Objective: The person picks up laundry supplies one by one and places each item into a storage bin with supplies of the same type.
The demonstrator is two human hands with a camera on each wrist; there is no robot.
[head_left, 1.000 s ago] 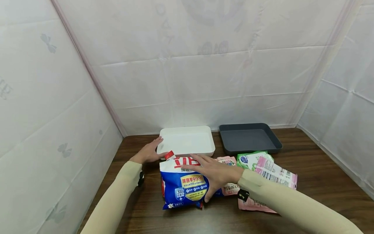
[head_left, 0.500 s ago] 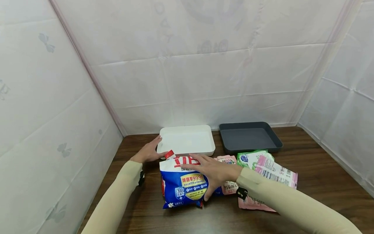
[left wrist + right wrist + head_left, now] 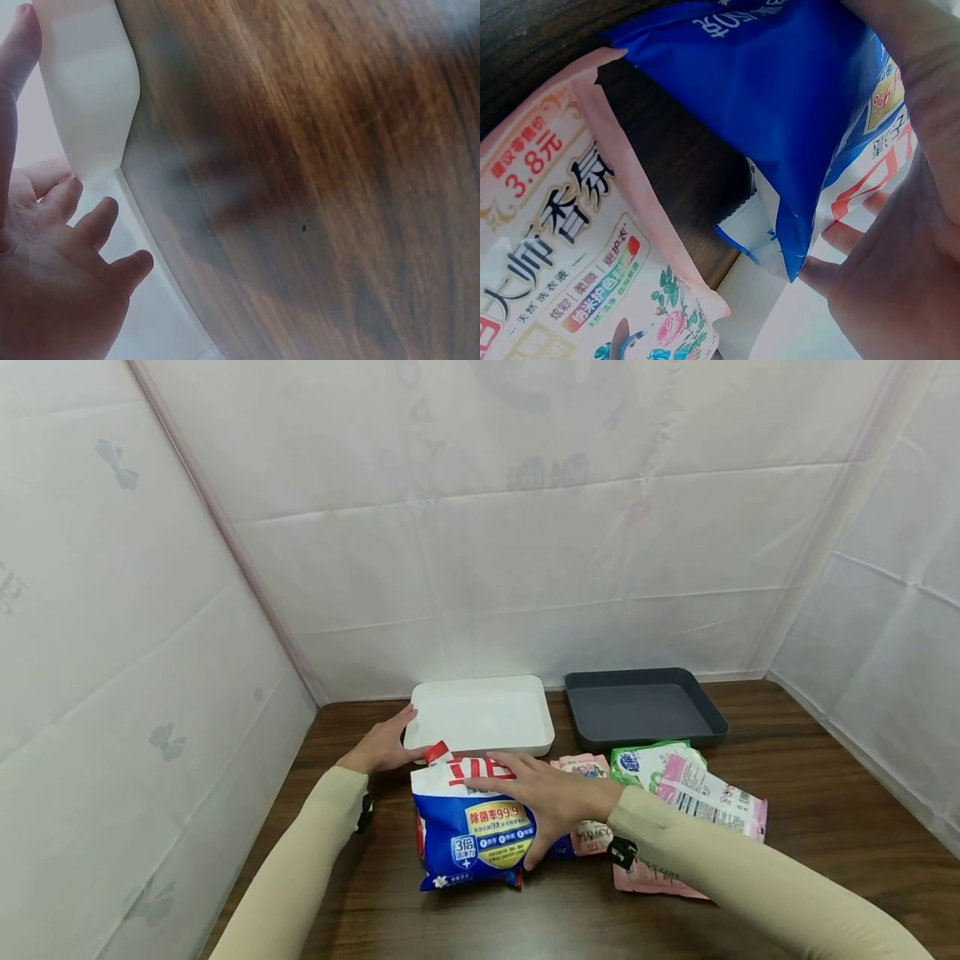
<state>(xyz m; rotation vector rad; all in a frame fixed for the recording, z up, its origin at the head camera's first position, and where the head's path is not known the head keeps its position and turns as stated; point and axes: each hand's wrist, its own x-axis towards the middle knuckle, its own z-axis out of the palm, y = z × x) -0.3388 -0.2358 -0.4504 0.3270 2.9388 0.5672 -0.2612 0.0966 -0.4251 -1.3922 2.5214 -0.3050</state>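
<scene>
A blue and white bag of laundry detergent (image 3: 476, 835) lies tilted at the front middle, with part of another package showing beneath it. Spread over its upper right side is my right hand (image 3: 558, 793), thumb along the near side and fingers across the white top. The right wrist view catches those fingers (image 3: 842, 238) beside the bag's white part. My left hand (image 3: 382, 745) touches the left front corner of a white tray (image 3: 480, 758), fingers spread along its side. In the left wrist view, a finger (image 3: 22, 49) extends along the tray wall (image 3: 97, 82).
A dark grey tray (image 3: 645, 710) stands to the right of the white one. In front of it lie a green and white package (image 3: 641, 766), a pink and white package (image 3: 708, 797) and pink pouches (image 3: 591, 837). White sheeting (image 3: 480, 568) encloses the wooden table (image 3: 555, 927).
</scene>
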